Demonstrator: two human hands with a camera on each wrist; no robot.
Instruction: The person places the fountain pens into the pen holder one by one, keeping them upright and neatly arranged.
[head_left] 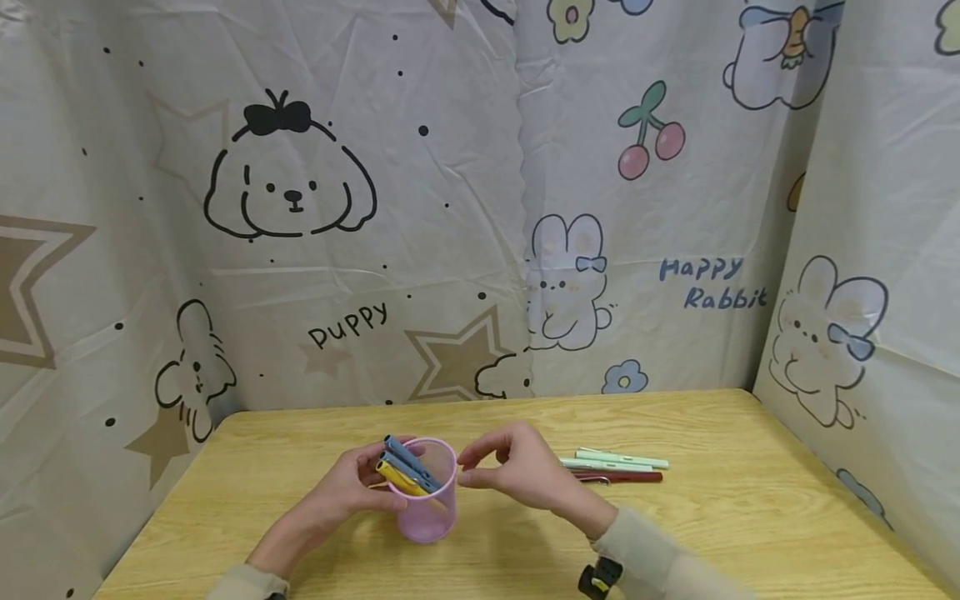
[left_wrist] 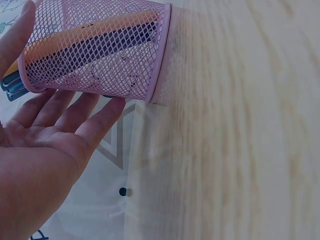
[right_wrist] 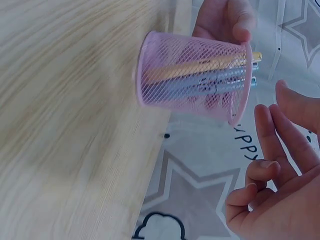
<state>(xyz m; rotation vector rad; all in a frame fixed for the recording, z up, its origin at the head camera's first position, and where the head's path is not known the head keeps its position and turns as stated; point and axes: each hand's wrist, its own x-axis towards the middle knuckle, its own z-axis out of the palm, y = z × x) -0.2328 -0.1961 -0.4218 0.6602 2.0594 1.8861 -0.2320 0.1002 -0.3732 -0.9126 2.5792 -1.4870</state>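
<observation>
A pink mesh pen holder (head_left: 427, 523) stands upright on the table. Inside it lean a yellow pen (head_left: 399, 478) and two blue-grey pens (head_left: 408, 457). My left hand (head_left: 351, 487) holds the holder from its left side, thumb near the rim in front and fingers behind; the left wrist view shows fingertips against the mesh. My right hand (head_left: 521, 471) is just right of the rim, and in the right wrist view its thumb and fingers are apart from the holder with nothing between them.
On the table to the right, partly behind the right hand, lie light green pens (head_left: 633, 459) and a dark red pen (head_left: 630, 477). A printed curtain (head_left: 450, 208) hangs behind the wooden table (head_left: 300, 450) and along its sides.
</observation>
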